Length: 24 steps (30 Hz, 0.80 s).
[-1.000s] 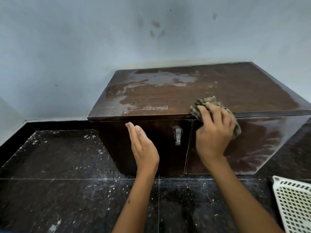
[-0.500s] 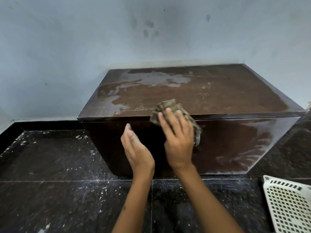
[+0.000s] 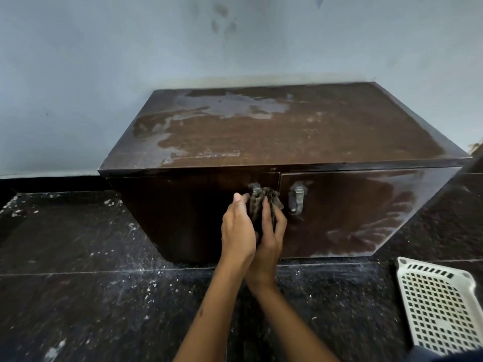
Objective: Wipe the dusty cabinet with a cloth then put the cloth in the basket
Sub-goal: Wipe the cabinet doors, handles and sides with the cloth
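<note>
Midway through wiping: cloth [image 3: 262,205] clutched between right hand [image 3: 269,231] and left hand [image 3: 237,226] against cabinet [image 3: 183,218] front, top still dusty, basket [image 3: 439,307] waiting empty.

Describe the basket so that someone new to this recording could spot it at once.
Start at the brown cabinet against the wall, then drop to the dark floor at its right front corner. The basket lies there, the only white thing, its plastic walls pierced with square holes.
</note>
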Each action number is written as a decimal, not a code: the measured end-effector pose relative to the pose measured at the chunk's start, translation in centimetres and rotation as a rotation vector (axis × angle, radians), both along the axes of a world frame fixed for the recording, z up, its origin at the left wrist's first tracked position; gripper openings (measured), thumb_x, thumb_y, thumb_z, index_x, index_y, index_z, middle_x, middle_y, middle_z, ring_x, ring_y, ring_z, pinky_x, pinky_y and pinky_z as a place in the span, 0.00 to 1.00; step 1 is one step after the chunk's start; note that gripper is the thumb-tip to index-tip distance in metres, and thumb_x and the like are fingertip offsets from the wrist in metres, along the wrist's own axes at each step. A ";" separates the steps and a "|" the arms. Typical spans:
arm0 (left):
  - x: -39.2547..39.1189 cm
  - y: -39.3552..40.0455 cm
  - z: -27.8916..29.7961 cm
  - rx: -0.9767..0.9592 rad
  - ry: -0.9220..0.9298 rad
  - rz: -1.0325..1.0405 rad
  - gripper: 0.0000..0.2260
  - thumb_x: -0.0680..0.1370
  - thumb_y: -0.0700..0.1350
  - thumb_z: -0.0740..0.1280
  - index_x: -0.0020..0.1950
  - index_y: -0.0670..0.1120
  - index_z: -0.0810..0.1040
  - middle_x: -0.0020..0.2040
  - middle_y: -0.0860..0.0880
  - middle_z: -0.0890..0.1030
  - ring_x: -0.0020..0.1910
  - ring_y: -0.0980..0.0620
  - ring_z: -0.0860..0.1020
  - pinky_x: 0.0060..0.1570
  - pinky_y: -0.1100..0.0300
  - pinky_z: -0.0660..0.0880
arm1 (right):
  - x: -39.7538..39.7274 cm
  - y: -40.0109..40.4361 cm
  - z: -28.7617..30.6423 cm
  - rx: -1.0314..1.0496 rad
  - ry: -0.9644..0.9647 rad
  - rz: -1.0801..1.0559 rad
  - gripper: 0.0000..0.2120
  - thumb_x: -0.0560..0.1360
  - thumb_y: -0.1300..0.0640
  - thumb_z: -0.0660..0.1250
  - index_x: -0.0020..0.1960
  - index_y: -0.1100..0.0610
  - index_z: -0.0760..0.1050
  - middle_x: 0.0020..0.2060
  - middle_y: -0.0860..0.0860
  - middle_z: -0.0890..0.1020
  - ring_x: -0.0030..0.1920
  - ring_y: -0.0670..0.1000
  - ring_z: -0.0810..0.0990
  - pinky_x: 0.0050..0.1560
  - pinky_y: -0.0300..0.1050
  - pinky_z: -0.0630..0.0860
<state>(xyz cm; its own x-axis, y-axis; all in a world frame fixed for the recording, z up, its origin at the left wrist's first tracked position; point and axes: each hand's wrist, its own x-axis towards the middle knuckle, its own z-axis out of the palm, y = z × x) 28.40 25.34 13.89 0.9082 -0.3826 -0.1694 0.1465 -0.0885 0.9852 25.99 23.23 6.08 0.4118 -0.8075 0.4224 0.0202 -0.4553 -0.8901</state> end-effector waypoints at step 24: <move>0.4 -0.6 2.5 0.290 -0.267 -0.045 0.22 0.83 0.53 0.48 0.32 0.50 0.68 0.31 0.54 0.72 0.31 0.59 0.71 0.37 0.60 0.69 | -0.2 -1.4 3.0 0.711 0.283 0.043 0.15 0.74 0.66 0.61 0.56 0.56 0.79 0.48 0.55 0.82 0.50 0.55 0.80 0.53 0.50 0.78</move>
